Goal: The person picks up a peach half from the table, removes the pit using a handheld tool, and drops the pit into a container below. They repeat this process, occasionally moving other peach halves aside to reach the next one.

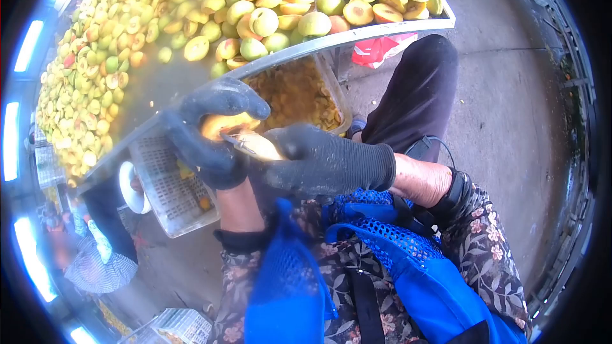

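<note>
My left hand (213, 132), in a dark glove, is closed around a halved yellow-orange fruit that looks like a peach (223, 126). In my right hand (328, 160), gloved too, is a small knife (255, 145) with a pale handle. Its metal tip touches the cut face of the fruit. The fingers of my right hand are wrapped round the handle and partly hidden. Beyond both hands, many halved peaches (296, 0) lie heaped on a metal-edged table (357, 35).
Under the table edge stands a clear bin (343, 105) of orange-brown pieces. A white perforated basket (172, 194) sits left of my legs, beside a white round object (132, 188). A red-and-white bag (382, 50) lies beneath the table. Another person (102, 267) is at the far left.
</note>
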`<state>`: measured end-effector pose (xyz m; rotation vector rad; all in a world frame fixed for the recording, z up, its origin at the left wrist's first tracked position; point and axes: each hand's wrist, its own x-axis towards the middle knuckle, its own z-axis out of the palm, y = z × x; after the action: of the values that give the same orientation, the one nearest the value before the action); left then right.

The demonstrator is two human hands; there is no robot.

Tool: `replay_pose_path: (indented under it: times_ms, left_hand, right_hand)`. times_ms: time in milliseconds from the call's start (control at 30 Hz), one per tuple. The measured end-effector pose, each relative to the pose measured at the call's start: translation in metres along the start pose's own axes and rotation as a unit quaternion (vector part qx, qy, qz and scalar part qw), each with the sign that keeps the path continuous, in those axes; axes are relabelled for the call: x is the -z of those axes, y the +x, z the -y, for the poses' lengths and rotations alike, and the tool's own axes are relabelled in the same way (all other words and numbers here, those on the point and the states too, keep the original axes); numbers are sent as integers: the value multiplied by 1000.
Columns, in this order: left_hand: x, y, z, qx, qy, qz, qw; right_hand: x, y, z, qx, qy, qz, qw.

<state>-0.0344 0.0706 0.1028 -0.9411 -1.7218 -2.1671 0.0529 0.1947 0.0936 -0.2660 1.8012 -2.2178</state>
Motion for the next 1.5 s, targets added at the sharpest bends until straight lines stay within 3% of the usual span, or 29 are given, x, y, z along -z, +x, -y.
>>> replay_pose_path:
  times_ms: [33,100,200,267,300,333,367,433,467,533,600,633,700,733,833,900,967,1000,1033,1067,1133,1167,1200,1233,1300,1367,1433,1467,1500]
  left_hand:
    - [0,1,1,0,-16,-9,1000]
    - [0,3,10,-127,139,-64,980]
    - [-1,3,25,-300,358,-141,873]
    - [-6,1,17,-190,315,-171,914]
    - [-15,-4,-4,-18,190,-170,967]
    - [-15,-4,-8,73,82,-152,982]
    - [-16,-5,-12,167,-22,-150,974]
    - [-8,-4,-2,194,-171,-122,958]
    - [-6,-3,-1,223,-170,-131,951]
    - [5,-6,9,240,-346,-132,897]
    - [25,-13,31,261,-482,-119,828]
    - [33,-15,33,259,-484,-125,826]
    - [48,-14,30,249,-489,-139,824]
    - [50,-11,16,272,-399,-220,848]
    - [76,-16,6,265,-388,-305,828]
    - [95,-25,5,264,-379,-357,812]
    - [125,-27,9,240,-366,-412,799]
    - [148,-42,12,221,-390,-421,789]
    - [169,-60,16,224,-129,-422,869]
    - [187,-75,26,215,138,-392,884]
    - [225,-89,44,182,169,-424,871]
    - [248,-93,50,152,-63,-486,859]
    - [270,-98,58,110,-292,-517,797]
    - [290,-101,71,158,-141,-520,827]
    - [323,-96,104,256,161,-477,825]
    - [333,-96,132,242,416,-272,834]
    - [323,-82,147,209,580,-107,780]
    - [305,-73,141,275,484,-154,816]
    - [300,-74,147,272,515,-104,806]
  right_hand:
    - [2,2,0,-52,18,39,998]
    - [-1,0,1,-10,-21,11,1000]
    - [-4,1,-1,51,-115,-29,992]
    - [-2,6,-7,86,-134,-47,986]
    - [-1,9,-13,99,-113,-52,987]
    - [0,12,-18,113,-93,-54,988]
    - [0,13,-20,117,-163,-64,977]
    - [3,15,-21,127,-299,-80,942]
    - [4,16,-17,146,-329,-68,930]
    - [7,17,-7,185,-386,-42,903]
    - [5,21,-9,172,-382,-34,907]
    - [5,22,-10,166,-382,-27,909]
    - [1,23,-13,147,-235,11,961]
    - [1,24,-12,133,-158,33,978]
    - [18,31,-43,-30,-327,-13,944]
    - [44,38,-100,-24,-586,-7,810]
    - [51,32,-124,-9,-544,-63,837]
    - [53,31,-127,11,-568,-40,822]
    - [55,26,-130,29,-591,-22,806]
    - [63,21,-145,-74,-621,43,779]
    - [68,13,-152,-153,-636,149,742]
    - [66,16,-144,-132,-624,157,754]
    - [63,18,-137,-112,-611,165,766]
    - [58,19,-135,-101,-592,130,789]
    - [48,23,-129,-89,-567,107,812]
    - [45,27,-118,-92,-576,125,803]
    - [43,29,-111,-103,-600,140,780]
    - [46,28,-112,-108,-609,144,773]
    - [50,26,-112,-113,-617,148,765]
